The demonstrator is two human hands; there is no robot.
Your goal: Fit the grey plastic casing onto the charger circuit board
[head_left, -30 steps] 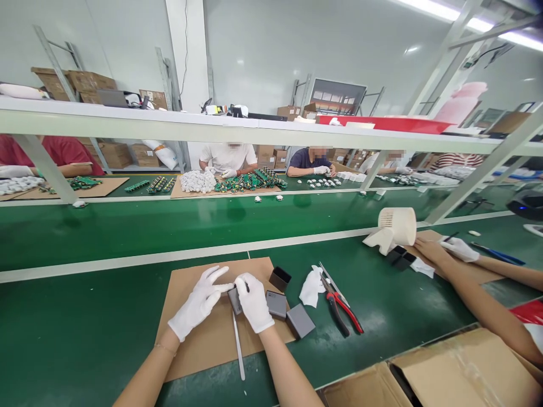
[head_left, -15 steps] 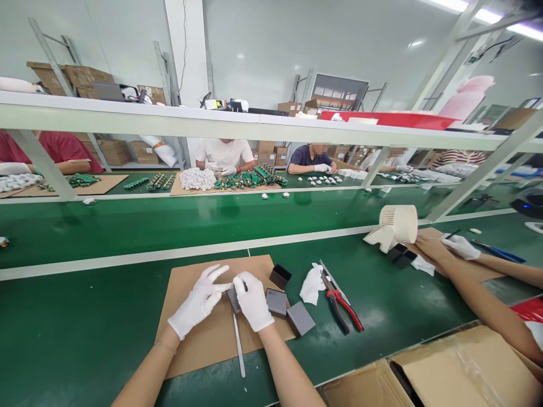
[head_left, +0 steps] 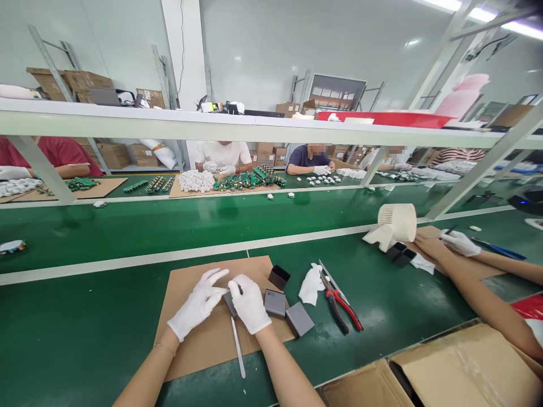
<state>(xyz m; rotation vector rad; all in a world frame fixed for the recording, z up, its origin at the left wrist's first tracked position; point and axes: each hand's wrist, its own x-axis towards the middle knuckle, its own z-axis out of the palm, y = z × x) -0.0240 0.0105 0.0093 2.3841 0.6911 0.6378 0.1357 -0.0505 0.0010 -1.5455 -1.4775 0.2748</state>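
Observation:
A small dark grey box [head_left: 229, 303] lies on a brown cardboard sheet [head_left: 199, 353], partly covered by my right hand. My left hand [head_left: 200, 302], in a white glove, has its fingers stretched out, and one fingertip reaches the box's upper edge. Over the box, my right hand [head_left: 249, 304], also gloved, has its fingers curled into a pinch; what sits between them is hidden. Below the box lies a thin metal tool like tweezers or a spudger [head_left: 238, 350]. Right of my right hand are a grey box [head_left: 275, 303], another grey box [head_left: 300, 320] and an open black box [head_left: 279, 277].
Red-handled pliers [head_left: 339, 308] and a crumpled white cloth [head_left: 311, 284] lie to the right. Farther right are a white fan [head_left: 396, 223] and a co-worker's arms [head_left: 470, 271]. Cardboard cartons [head_left: 462, 367] stand at the lower right. A green conveyor belt [head_left: 169, 226] runs behind the white rail.
My right hand has shifted slightly left over the small box. White parts on the belt have moved to the right, and one at the far left has come further into view.

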